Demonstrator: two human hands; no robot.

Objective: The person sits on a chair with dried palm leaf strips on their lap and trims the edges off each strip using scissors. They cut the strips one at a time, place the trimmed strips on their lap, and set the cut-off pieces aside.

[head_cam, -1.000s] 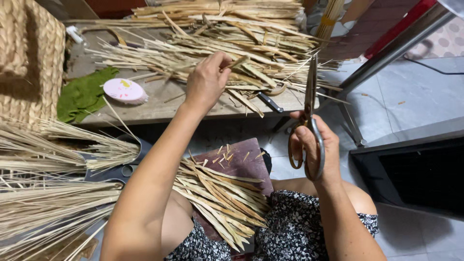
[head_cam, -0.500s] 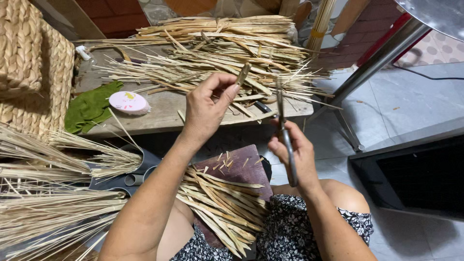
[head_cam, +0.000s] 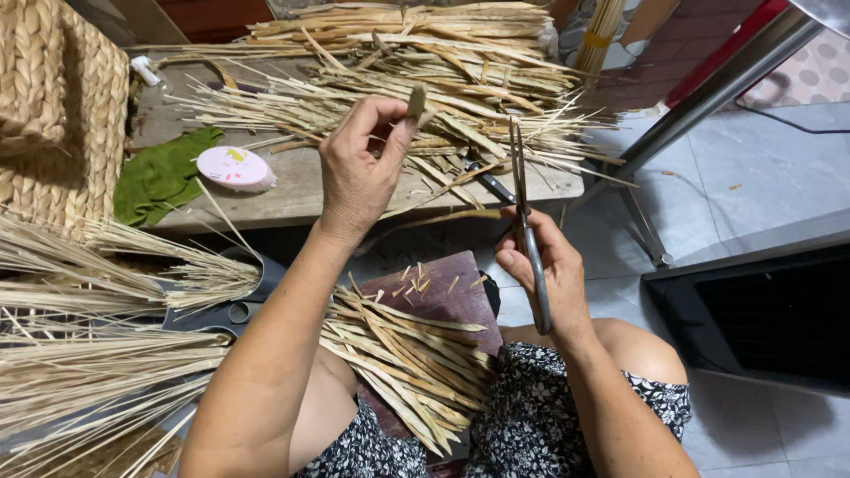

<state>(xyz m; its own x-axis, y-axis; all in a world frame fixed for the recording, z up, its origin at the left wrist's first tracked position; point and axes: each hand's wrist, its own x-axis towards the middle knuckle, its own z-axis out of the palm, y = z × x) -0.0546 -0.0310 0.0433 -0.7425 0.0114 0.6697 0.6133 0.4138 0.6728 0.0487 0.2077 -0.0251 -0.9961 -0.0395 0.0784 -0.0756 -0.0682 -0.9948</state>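
Above the lap, both hands: raised over the front edge of the counter.
Left hand [head_cam: 359,168]: thumb and fingers pinch a short tan dried-reed piece [head_cam: 416,100], held upright just above the heap.
Right hand [head_cam: 544,274]: closed around the handles of long grey metal scissors [head_cam: 524,217], blades together and pointing up, just right of the reed piece but apart from it.
Lap: flat, stiff, pale cut reed strips [head_cam: 407,363] fan out over a dark maroon board [head_cam: 443,296] dotted with small trimmings.
Counter [head_cam: 301,190]: worn wooden plank, front edge close below the hands; a loose heap of long dry straw-coloured reeds [head_cam: 398,75] fills its far half.
Left part: round pink disc [head_cam: 234,167] beside a crumpled green cloth [head_cam: 159,177]; woven basket [head_cam: 57,106] at the corner.
Open room: grey tiled floor [head_cam: 735,168] to the right.
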